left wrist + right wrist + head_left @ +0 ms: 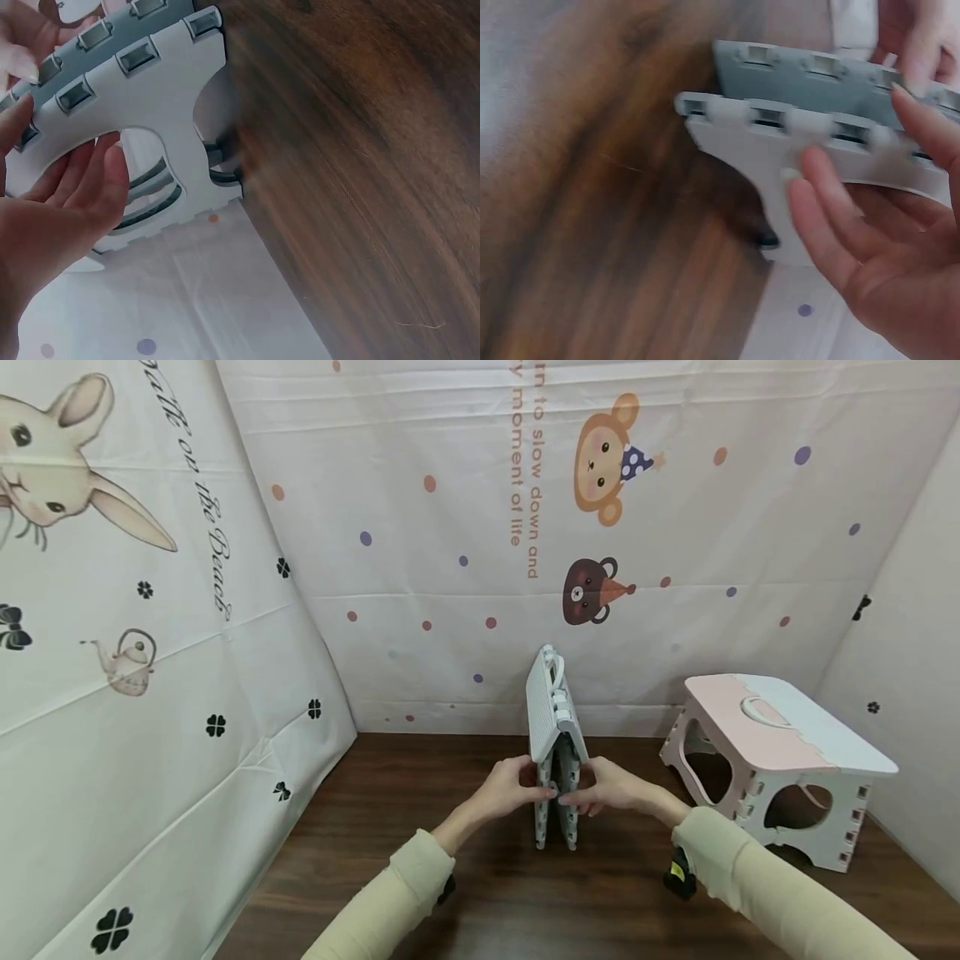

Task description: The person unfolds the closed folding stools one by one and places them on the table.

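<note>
A white-grey folding step stool stands nearly folded on the table, its top bent into a narrow peak and its two leg panels close together. My left hand grips the left panel by its edge; in the left wrist view the fingers reach into the cut-out of that leg panel, with the thumb at the hinged edge. On the other side my right hand holds the right panel. The right wrist view shows that hand's fingertips against the panel's outer face and the thumb over its edge.
To the right stands an unfolded pink and white folding stool with a handle in its top. The dark wood table meets a printed white cloth close behind the held stool; another cloth side hangs at left.
</note>
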Demonstrator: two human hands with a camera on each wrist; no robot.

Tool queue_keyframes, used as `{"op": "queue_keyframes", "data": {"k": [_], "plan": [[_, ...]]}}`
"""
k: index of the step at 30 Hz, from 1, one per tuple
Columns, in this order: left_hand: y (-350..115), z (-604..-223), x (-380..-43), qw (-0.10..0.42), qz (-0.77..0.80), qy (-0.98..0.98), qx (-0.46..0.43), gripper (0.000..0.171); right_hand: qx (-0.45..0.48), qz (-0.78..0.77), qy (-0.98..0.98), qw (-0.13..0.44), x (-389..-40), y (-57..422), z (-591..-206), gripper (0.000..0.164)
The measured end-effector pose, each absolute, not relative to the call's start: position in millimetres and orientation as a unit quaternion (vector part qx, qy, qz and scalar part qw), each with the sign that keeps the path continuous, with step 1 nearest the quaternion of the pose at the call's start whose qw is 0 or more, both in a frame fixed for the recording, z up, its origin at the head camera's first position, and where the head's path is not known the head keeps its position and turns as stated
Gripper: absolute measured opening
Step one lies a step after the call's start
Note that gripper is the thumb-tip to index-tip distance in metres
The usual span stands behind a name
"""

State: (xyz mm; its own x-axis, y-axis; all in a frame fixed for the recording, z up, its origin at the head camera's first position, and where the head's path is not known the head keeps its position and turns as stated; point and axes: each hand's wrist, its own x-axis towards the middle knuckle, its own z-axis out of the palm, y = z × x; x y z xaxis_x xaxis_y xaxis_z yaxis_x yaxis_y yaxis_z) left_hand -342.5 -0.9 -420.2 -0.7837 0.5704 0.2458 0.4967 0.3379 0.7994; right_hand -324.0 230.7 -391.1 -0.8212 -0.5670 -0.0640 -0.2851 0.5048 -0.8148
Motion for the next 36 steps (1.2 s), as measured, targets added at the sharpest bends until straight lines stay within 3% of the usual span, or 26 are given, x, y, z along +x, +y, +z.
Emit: {"op": "queue_keyframes", "data": {"k": [7,14,24,36], "plan": [[-7.4,-416.4,-344.1,0.043,0.466,0.819,0.330,0.047,-0.245,-0.402,0.874,0.121,-319.1,236.7,-394.4,0.053],[-21.8,-412.7,-346.9,0.047,0.439,0.826,0.350,0.044,-0.247,-0.390,0.879,0.120,-313.1,253.3,-392.2,0.079],[-35.2,-406.3,-351.8,0.050,0.414,0.835,0.360,0.033,-0.296,-0.363,0.878,0.095,-310.8,283.7,-390.4,0.038],[-38.4,-407.7,-351.1,0.066,0.398,0.844,0.353,0.036,-0.289,-0.356,0.883,0.101,-303.6,301.6,-392.4,0.046]]}}
